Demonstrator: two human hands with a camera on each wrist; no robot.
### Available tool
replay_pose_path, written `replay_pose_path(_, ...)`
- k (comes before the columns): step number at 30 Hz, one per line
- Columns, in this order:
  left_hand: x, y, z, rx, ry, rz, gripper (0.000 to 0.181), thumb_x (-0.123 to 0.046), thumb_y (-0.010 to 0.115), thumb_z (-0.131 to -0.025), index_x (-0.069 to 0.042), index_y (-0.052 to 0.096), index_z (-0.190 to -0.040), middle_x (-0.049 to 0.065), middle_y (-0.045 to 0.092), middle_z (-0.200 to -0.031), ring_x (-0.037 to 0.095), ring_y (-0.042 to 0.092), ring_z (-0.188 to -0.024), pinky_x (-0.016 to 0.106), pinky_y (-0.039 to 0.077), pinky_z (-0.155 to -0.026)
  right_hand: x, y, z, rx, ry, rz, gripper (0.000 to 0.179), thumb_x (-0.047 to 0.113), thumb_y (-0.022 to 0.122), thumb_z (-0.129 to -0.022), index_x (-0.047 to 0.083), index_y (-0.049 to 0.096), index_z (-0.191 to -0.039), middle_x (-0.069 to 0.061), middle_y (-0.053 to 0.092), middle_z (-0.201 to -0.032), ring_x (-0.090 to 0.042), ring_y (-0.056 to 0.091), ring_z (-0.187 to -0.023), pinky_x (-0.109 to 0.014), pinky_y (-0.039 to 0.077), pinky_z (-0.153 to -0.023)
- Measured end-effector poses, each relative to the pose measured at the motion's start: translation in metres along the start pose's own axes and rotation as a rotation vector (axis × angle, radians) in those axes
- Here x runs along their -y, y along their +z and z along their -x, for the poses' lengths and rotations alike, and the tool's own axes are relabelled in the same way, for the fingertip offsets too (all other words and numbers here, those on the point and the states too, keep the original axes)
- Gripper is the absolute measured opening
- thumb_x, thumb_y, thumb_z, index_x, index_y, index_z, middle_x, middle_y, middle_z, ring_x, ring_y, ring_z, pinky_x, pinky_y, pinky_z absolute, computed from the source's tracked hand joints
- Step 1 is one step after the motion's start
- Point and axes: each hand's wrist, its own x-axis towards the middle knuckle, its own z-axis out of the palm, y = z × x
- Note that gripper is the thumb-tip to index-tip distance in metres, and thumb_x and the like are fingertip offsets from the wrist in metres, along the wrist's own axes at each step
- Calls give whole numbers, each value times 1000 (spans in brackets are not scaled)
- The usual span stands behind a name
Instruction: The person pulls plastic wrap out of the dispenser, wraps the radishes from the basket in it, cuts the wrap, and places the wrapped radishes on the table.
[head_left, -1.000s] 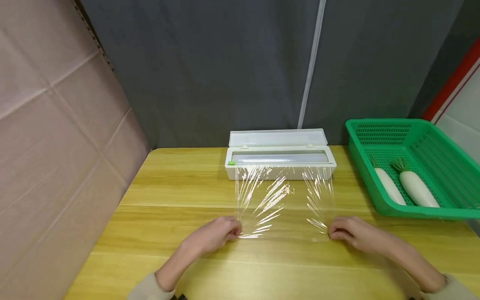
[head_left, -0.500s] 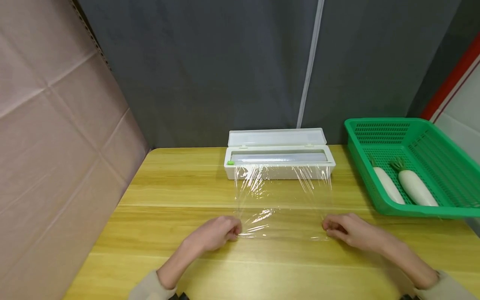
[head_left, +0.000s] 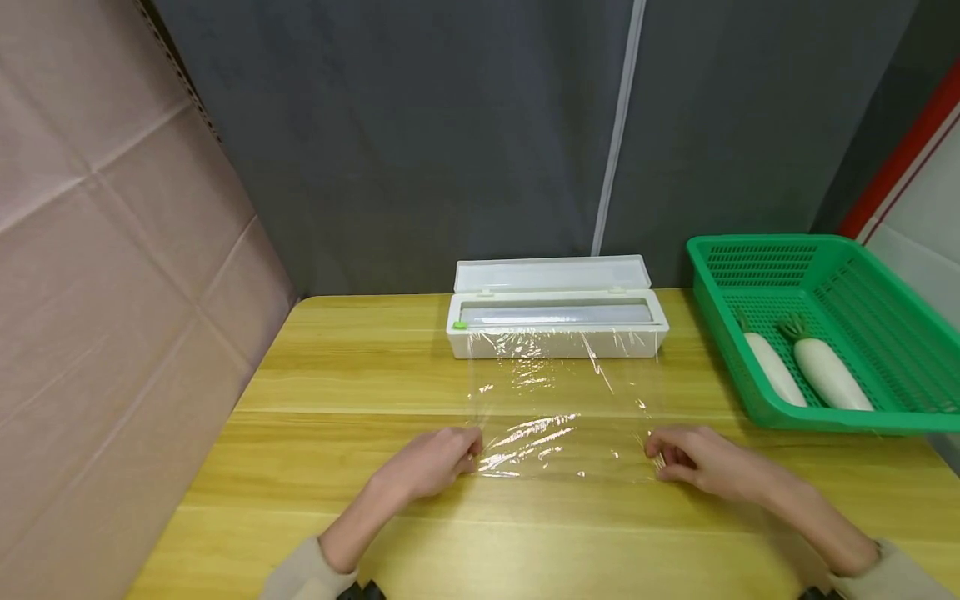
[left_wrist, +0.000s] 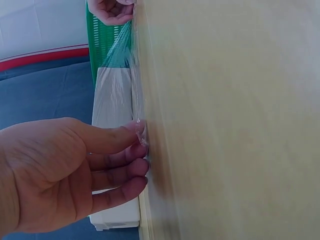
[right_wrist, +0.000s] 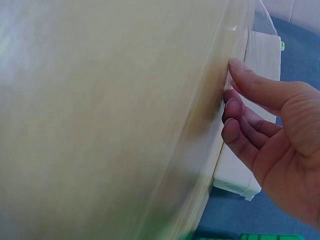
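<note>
Clearly, the left hand (head_left: 435,462) pinches one near corner of a sheet of clear film (head_left: 555,408) between thumb and forefinger, its other fingers loosely curled. The right hand (head_left: 701,462) pinches the opposite near corner, thumb and fingers bent at the edge. So the single sheet lies stretched between the two hands, above the wooden table (head_left: 337,392), running back to one white box (head_left: 558,297), its lid (head_left: 553,273) open. One roll (head_left: 557,315) sits inside, one green slider (head_left: 461,325) at the left end. Rightward, one green basket (head_left: 847,421) holds two white radishes (head_left: 832,375).
</note>
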Motion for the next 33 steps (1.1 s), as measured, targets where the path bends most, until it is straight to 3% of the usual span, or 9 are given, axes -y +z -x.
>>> replay_pose_path(8, 2, -1, -1, 3, 7, 6, 17, -12, 73, -92, -9, 64, -105, -1, 66, -97, 6, 60, -82, 21, 53, -75, 0, -2, -2, -28, -1, 37, 18, 9, 77, -89, 13, 63, -99, 19, 49, -77, 5, 45, -69, -20, 44, -56)
replay_pose_path(16, 6, -1, -4, -13, 9, 53, 18, -9, 74, -91, -10, 62, -105, -2, 63, -98, 9, 60, -88, 23, 54, -78, 3, -13, -9, -78, 59, 90, 13, 10, 73, -93, 11, 66, -104, 18, 53, -80, 3, 47, -70, -22, 46, -57)
replay_pose_path(27, 8, -4, -6, 4, -13, 106, 17, -10, 75, -92, -8, 62, -103, 0, 60, -99, 16, 61, -93, 27, 54, -81, 0, -46, -11, -298, 57, 227, 25, -4, 76, -85, 8, 66, -105, 15, 54, -80, 3, 46, -69, -20, 44, -56)
replay_pose_path(33, 11, -5, -8, 17, -32, 139, 19, -13, 75, -91, -9, 62, -104, -1, 55, -99, 15, 57, -91, 27, 53, -80, 2, -65, -12, -364, 78, 280, 27, -3, 77, -85, 9, 67, -107, 12, 57, -85, 1, 47, -71, -18, 44, -59)
